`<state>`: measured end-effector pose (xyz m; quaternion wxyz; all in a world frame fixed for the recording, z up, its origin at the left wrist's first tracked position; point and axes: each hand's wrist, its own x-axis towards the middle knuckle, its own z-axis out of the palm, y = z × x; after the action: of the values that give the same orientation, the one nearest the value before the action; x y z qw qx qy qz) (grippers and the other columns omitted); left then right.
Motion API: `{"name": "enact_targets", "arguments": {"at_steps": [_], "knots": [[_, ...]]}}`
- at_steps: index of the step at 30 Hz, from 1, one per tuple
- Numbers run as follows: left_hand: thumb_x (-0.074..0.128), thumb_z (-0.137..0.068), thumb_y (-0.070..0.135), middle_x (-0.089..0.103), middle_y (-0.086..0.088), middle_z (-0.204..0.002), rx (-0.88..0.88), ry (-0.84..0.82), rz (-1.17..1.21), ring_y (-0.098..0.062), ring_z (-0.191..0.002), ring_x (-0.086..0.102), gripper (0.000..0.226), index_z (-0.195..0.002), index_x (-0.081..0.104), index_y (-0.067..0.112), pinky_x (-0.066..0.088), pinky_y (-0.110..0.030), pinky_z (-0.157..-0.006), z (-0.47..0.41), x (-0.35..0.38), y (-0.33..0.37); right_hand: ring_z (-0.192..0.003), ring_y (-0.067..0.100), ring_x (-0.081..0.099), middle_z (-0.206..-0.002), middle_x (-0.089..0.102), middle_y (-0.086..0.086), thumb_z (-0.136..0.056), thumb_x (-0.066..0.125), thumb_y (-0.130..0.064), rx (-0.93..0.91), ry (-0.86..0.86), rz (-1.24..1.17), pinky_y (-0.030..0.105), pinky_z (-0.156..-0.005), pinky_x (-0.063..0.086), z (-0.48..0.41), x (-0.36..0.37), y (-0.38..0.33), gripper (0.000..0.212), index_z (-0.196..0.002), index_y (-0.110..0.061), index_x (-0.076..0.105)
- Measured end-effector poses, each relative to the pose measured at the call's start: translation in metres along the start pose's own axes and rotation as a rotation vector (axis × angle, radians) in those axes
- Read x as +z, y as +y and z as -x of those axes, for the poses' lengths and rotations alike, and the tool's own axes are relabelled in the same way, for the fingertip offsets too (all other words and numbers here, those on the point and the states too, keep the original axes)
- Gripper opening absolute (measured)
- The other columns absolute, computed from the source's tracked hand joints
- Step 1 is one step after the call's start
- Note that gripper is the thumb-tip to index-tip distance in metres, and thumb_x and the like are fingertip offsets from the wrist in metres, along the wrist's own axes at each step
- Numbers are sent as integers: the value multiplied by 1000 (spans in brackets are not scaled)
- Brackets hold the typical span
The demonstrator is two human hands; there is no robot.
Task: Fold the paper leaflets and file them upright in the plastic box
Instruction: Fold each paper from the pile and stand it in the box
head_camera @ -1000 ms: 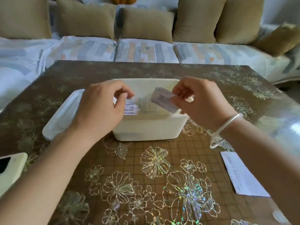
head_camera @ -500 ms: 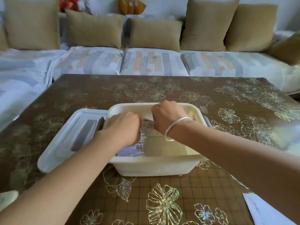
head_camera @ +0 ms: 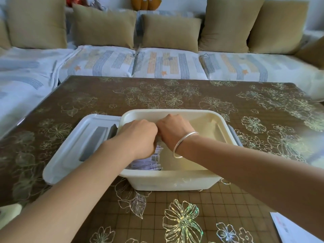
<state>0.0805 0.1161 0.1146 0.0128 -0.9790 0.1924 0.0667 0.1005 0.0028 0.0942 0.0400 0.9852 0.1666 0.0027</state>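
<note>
The left forearm (head_camera: 73,186) and right forearm (head_camera: 245,169) are bare as far as they show. On the right wrist sits one thin bangle (head_camera: 186,135): silvery metal, smooth and plain, with a bright sheen along its outer curve. It fits loosely just behind the right hand (head_camera: 173,132).

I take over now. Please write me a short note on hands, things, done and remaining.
Left hand and right hand: both down in the plastic box, fingers hidden, grip unclear.
Folded leaflets sit packed at the box's left side; lid lies left of it.
Done: several leaflets filed.
Left: flat sheet on the table, near right edge, to fold and file.
</note>
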Motion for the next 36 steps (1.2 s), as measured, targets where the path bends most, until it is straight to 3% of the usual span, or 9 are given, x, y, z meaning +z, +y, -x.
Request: {"name": "enact_targets", "arguments": {"at_steps": [4, 7, 11, 15, 19, 27, 30, 33, 36], "knots": [[46, -89, 13, 56, 0, -76, 77, 191, 2, -27, -79, 54, 28, -62, 46, 21, 45, -36, -71, 6, -10, -14, -95, 33, 63, -103, 66, 11, -92, 43, -7, 17, -15, -89, 30, -67, 42, -9, 6, 1, 26, -104, -12, 66], [47, -91, 13, 70, 3, -107, 113, 349, 110, -23, -101, 62, 31, -99, 72, 28, 45, -39, -94, 16, -17, -29, -90, 29, 65, -99, 70, 6, -85, 49, -3, -25, -27, -209, 30, -77, 52, -12, 17, 4, 34, -102, -22, 72], [49, -91, 6, 69, 5, -111, 102, 481, 235, -18, -106, 60, 33, -111, 70, 22, 41, -32, -92, 32, -16, -36, -76, 35, 62, -80, 70, 6, -73, 51, 6, -17, -38, -262, 31, -69, 55, -11, 18, 10, 36, -90, -16, 73], [49, -92, 4, 67, 8, -111, 113, 543, 361, -5, -100, 56, 34, -115, 69, 21, 35, -19, -87, 46, -6, -20, -85, 19, 67, -94, 72, -4, -88, 52, -4, 34, 124, -299, 31, -83, 53, 10, -12, 23, 36, -107, -28, 71], [54, -91, 4, 70, 10, -106, 167, 660, 507, -5, -100, 60, 31, -114, 68, 19, 44, -19, -88, 65, 4, 19, -64, 7, 69, -79, 71, -10, -88, 58, -8, 141, 311, -581, 30, -70, 57, 79, -29, 47, 24, -93, -26, 72], [57, -83, 4, 69, 4, -92, 310, 911, 526, -20, -94, 58, 23, -96, 71, 15, 39, -37, -91, 102, 43, 130, -75, 2, 66, -85, 71, -12, -85, 58, 5, 476, 754, -802, 14, -70, 52, 249, 14, 75, 27, -88, -19, 71], [58, -82, 4, 69, 7, -93, 353, 814, 559, -16, -95, 57, 24, -96, 71, 19, 40, -35, -92, 110, 67, 159, -110, 16, 60, -117, 66, 0, -93, 52, -10, 675, 464, -587, 29, -92, 46, 286, 54, 90, 25, -112, -20, 65], [56, -82, 7, 68, 11, -92, 376, 630, 591, -13, -93, 58, 24, -94, 71, 22, 43, -37, -91, 116, 99, 179, -146, 22, 8, -159, 14, 5, -98, 25, -50, 854, -70, -296, 38, -117, 9, 316, 93, 93, 57, -148, -22, 25], [54, -86, 12, 67, 14, -98, 332, 487, 610, -8, -97, 57, 24, -98, 70, 25, 45, -37, -92, 121, 124, 182, -147, 19, -7, -160, -2, 1, -95, 17, -57, 795, -122, -285, 41, -119, -1, 325, 110, 83, 66, -151, -23, 12]]}}
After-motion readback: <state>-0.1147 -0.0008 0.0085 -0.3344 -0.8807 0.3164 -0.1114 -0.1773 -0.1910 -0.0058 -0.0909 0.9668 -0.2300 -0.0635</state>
